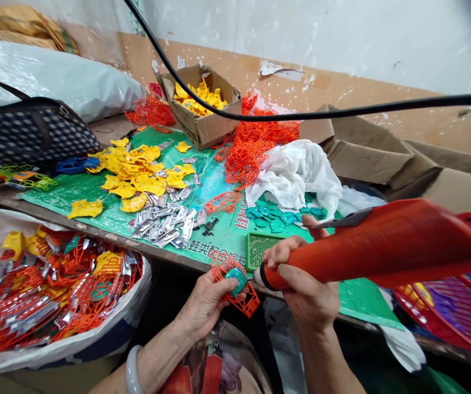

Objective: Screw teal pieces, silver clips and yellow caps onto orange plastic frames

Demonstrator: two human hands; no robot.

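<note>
My left hand [208, 298] grips an orange plastic lattice frame [250, 302], its thumb pressing a small teal plastic piece [237, 278] against it. In my right hand [309, 284] is a red electric screwdriver [366, 243], held nearly level with fingers wrapped round its front end. Its tip points left and meets the edge of the teal piece; whether a screw sits there is too small to tell. Just behind the tip stands a green tray [259, 243] with a perforated-looking bottom. Loose teal pieces [278, 219] lie behind that tray.
Yellow parts [131, 167] and silver parts [169, 221] are heaped on the table. A sack [131, 314] of assembled pieces stands at left. Behind are a cardboard box [202, 128], orange frames [251, 145] and a white plastic bag [296, 169]. A black cable [301, 115] crosses overhead.
</note>
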